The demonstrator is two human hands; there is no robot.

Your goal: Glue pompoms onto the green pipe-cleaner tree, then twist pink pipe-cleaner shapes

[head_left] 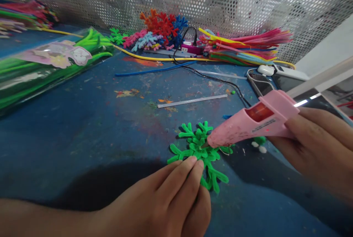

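Snowflake (pixel 197 152) lies partly under the left fingers (pixel 183 172), touching their tips.

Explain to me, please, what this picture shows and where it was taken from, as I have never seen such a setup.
There is no machine here: these are a person's own bare hands, seen by a camera worn on the head, looking forward and down. The right hand holds a pink glue gun, its nozzle at the middle of a green branching piece. The left hand's fingertips touch that piece's near side. On the blue tabletop lie a translucent stick, plastic-wrapped green stems and, farther back, a multicoloured bundle. Behind stands a perforated screen.
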